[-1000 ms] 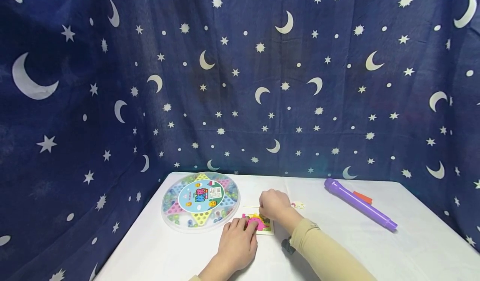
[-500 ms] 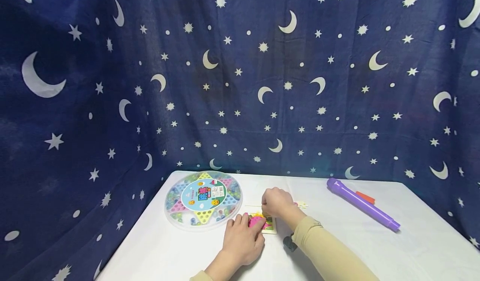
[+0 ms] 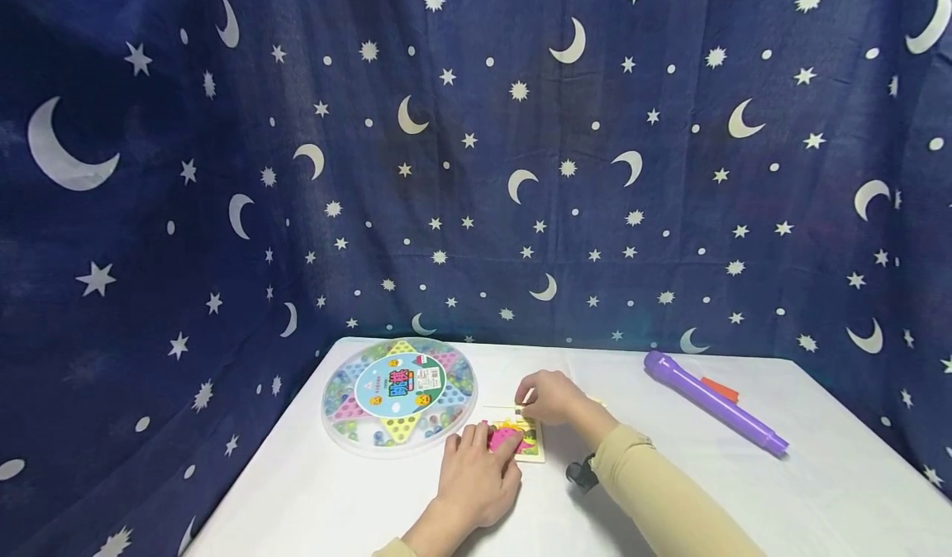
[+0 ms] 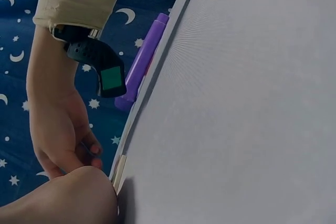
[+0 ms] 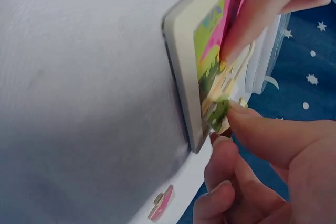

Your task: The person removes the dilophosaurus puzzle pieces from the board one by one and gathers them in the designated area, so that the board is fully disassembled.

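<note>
My left hand (image 3: pixel 479 478) rests on a small jigsaw puzzle in a pale frame (image 3: pixel 531 459), its fingers lying over a pink dinosaur picture. In the right wrist view one of its fingers (image 5: pixel 262 9) touches the picture inside the frame (image 5: pixel 181 27). At the far right corner, my right hand (image 3: pixel 554 398) pinches a small green and cream puzzle piece (image 5: pixel 220 111) between thumb and fingertips, right at the picture's unfilled part. The left wrist view shows the right hand (image 4: pixel 58 129) behind the rounded near part of the left hand (image 4: pixel 73 198).
A round marble board game (image 3: pixel 399 431) with a clear cover lies left of the puzzle. To the right are a purple toy microphone (image 3: pixel 714 404) and an orange-red object (image 3: pixel 719 388). A loose pink puzzle piece (image 5: pixel 161 203) lies beyond the frame. A dark wrist camera (image 3: pixel 582 474) hangs under the right sleeve.
My right hand has turned and lifted its fingers slightly, so the piece and the frame's far corner now show. The left hand stays on the puzzle, having shifted slightly to the right over it.
</note>
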Tool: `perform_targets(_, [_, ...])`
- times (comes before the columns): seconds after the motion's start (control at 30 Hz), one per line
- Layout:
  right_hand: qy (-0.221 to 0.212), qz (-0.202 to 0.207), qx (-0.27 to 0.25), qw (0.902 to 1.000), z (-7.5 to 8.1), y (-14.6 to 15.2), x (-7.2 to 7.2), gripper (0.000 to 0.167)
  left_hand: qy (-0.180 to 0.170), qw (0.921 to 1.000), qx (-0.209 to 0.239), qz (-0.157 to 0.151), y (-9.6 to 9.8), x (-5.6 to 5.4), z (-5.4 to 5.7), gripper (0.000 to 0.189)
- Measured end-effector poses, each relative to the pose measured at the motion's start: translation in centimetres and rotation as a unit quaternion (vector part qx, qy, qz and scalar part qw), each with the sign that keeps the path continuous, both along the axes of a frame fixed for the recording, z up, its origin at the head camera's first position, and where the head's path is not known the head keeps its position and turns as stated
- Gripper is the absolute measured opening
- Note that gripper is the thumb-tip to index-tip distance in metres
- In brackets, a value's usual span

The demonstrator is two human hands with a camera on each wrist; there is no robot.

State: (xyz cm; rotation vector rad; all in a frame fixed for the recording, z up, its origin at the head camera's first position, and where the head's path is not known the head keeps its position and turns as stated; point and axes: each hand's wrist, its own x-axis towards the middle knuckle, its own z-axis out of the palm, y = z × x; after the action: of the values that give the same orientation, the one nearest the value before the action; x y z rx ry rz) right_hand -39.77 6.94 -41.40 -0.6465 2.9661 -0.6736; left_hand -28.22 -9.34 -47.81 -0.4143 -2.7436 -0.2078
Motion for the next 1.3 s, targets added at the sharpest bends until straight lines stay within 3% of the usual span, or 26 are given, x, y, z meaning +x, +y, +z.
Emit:
perform_targets(0.5, [-0.053,-0.020,-0.101,0.9933,0.0,3.2,-0.1,0.009,-0.010,0.9998,0.005,-0.016,0.2,0.2,-0.1,0.044])
perform_targets(0.8, [-0.092,-0.034,-0.200,0.9749,0.4,8.6,-0.7,0.010,0.047,0.9982,0.032,-0.019,-0.1,-0.4,-0.8,0.035])
perform_targets(1.1, [-0.066,-0.079,-0.190,0.9764,-0.3,13.4,-0.9,0.015,0.071,0.9940,0.081,-0.019,-0.4,-0.4,-0.7,0.026])
perform_targets(1.3, [-0.051,-0.114,-0.158,0.9796,-0.8,15.3,-0.7,0.014,0.086,0.9920,0.091,-0.016,-0.5,-0.4,-0.7,0.029])
